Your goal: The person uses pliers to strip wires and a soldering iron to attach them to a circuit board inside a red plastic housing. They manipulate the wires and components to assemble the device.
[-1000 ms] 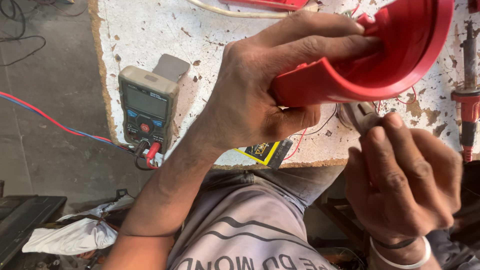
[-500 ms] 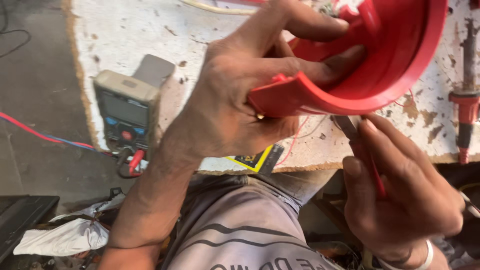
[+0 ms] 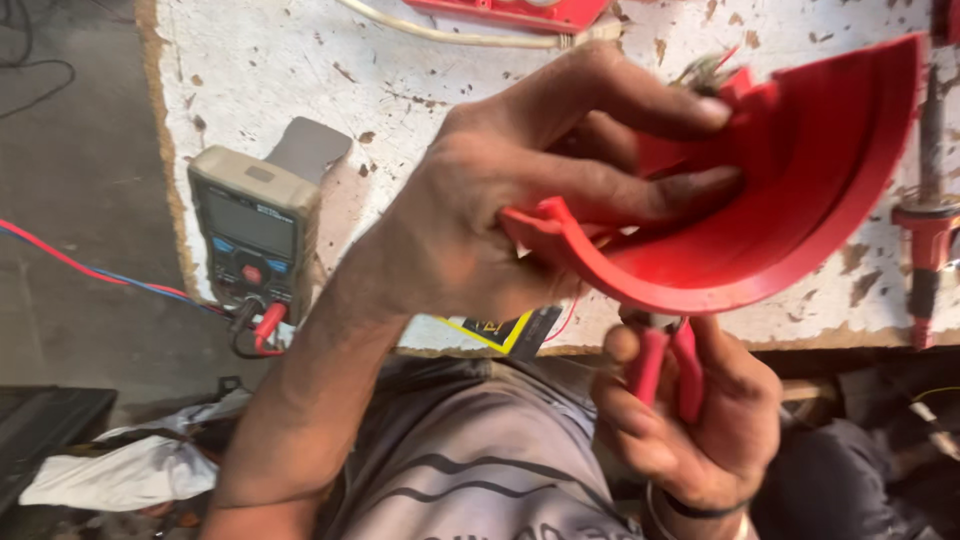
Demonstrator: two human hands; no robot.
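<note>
- The curved red plastic housing point(image 3: 790, 220) is held up above the front edge of the white, chipped workbench point(image 3: 300, 70), open side toward the camera, tilted up to the right
- The left hand point(image 3: 520, 200) is closed on its left rim: thumb beneath, fingers point(image 3: 640, 195) laid across the inside wall
- Since a second ago this grip has shifted from wrapping the outside of the shell to reaching into it, so the inner face now shows
- The right hand point(image 3: 690, 430) has changed too: it is now closed round red-handled pliers point(image 3: 665, 365), tips hidden just under the housing's lower rim; half a second ago only a thin red handle showed in it
- A digital multimeter point(image 3: 255, 235) stands at the bench's left edge with red and black leads plugged in
- A red-handled tool point(image 3: 925, 230) lies at the right edge
</note>
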